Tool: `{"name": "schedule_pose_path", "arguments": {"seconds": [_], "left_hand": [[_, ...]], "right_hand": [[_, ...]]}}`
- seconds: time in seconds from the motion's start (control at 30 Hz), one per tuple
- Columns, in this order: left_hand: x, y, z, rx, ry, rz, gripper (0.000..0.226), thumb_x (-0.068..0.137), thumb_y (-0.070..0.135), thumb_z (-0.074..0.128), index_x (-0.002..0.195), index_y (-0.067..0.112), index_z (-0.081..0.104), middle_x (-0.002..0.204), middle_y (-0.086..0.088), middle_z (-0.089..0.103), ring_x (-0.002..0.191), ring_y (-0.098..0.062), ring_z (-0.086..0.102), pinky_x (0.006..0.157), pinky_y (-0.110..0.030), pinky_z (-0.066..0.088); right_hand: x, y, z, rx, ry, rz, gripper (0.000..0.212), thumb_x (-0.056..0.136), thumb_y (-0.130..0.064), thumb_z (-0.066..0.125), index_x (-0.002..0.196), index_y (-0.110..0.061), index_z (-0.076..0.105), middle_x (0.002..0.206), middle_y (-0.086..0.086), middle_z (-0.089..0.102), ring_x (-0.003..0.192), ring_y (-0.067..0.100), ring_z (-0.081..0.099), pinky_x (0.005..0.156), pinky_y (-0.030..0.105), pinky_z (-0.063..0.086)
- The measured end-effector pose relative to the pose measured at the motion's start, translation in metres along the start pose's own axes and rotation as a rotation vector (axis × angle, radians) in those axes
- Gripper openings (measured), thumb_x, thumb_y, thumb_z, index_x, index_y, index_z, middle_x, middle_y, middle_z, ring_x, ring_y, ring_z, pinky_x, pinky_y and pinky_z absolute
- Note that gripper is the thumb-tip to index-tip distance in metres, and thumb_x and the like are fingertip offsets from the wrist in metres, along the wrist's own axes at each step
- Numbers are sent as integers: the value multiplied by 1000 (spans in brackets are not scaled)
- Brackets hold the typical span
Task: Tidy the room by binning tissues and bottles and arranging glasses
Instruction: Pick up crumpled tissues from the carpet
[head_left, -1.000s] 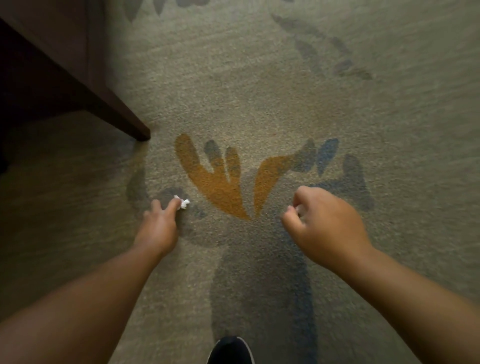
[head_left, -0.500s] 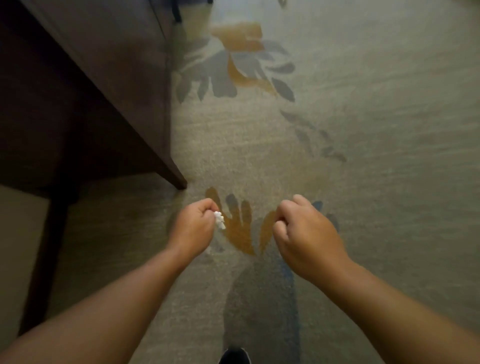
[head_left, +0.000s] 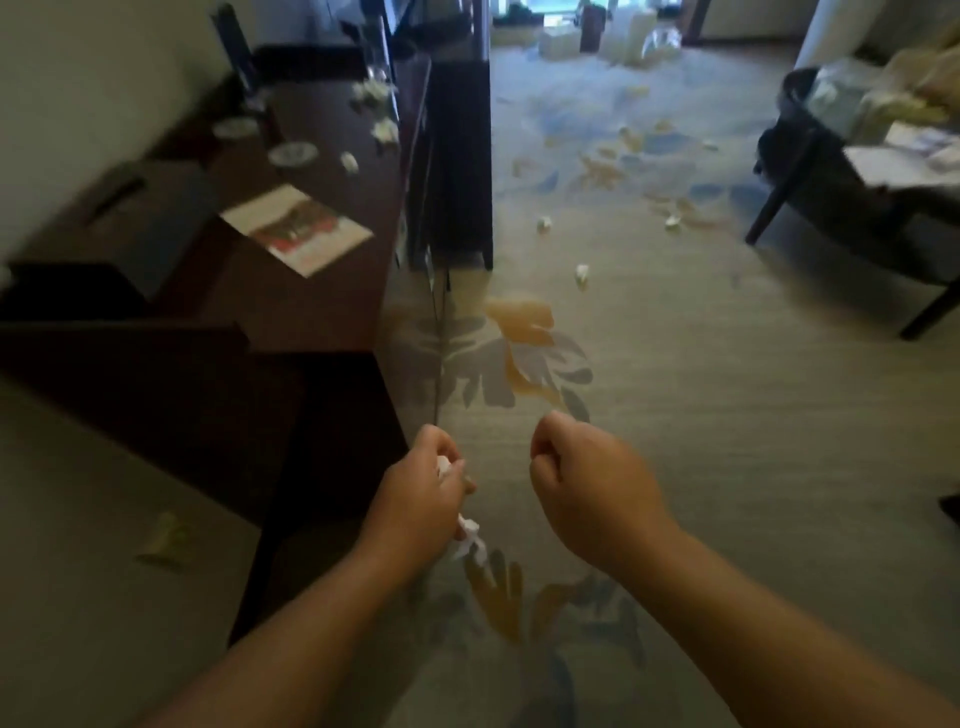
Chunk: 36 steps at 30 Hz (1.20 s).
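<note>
A booklet lies on the desk at left, tissues on the carpet ahead, a table at right.

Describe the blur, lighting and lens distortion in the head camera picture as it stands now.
Head view: motion blur smears the dark desk and the leaflet on it. Head view: the hands are sharper, the left hand gripping a white tissue, the right hand curled. Head view: the light is dim, brightest over the far carpet. Head view: wide-angle bending leans the furniture outward.
</note>
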<state>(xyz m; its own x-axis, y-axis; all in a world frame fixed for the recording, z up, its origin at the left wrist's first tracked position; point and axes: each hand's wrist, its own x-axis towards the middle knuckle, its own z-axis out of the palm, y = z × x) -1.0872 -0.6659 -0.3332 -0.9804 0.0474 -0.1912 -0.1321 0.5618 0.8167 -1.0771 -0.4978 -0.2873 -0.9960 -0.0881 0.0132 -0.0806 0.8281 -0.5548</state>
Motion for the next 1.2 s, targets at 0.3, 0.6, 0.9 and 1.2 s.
{"name": "schedule_pose_path", "arguments": {"seconds": [0.3, 0.6, 0.9, 1.2], "left_hand": [[6, 122, -101, 121, 80, 116, 20, 96, 36, 47, 85, 25, 60, 66, 5, 56, 59, -10, 53, 54, -30, 41], [34, 183, -116, 97, 155, -12, 28, 93, 14, 38, 89, 24, 64, 96, 3, 57, 85, -9, 56, 68, -25, 46], [78, 224, -116, 76, 263, -51, 31, 94, 8, 41, 81, 22, 65, 80, 1, 64, 68, -12, 61, 65, -33, 56], [145, 227, -139, 218, 242, -15, 11, 88, 17, 57, 94, 25, 51, 81, 6, 47, 67, -9, 48, 52, -18, 37]], "right_hand": [[41, -89, -120, -11, 22, -115, 4, 91, -26, 46, 91, -24, 50, 73, -7, 50, 63, 9, 47, 51, 25, 33], [103, -83, -169, 67, -144, -108, 35, 87, 5, 45, 106, -25, 40, 95, -5, 37, 83, 16, 53, 76, 35, 56], [179, -60, -205, -32, -186, -320, 34, 93, -11, 50, 123, -28, 52, 114, -3, 55, 92, 13, 55, 69, 18, 47], [254, -74, -202, -11, -174, -381, 16, 99, -24, 38, 106, -23, 53, 95, -4, 55, 81, 11, 55, 67, 21, 46]]}}
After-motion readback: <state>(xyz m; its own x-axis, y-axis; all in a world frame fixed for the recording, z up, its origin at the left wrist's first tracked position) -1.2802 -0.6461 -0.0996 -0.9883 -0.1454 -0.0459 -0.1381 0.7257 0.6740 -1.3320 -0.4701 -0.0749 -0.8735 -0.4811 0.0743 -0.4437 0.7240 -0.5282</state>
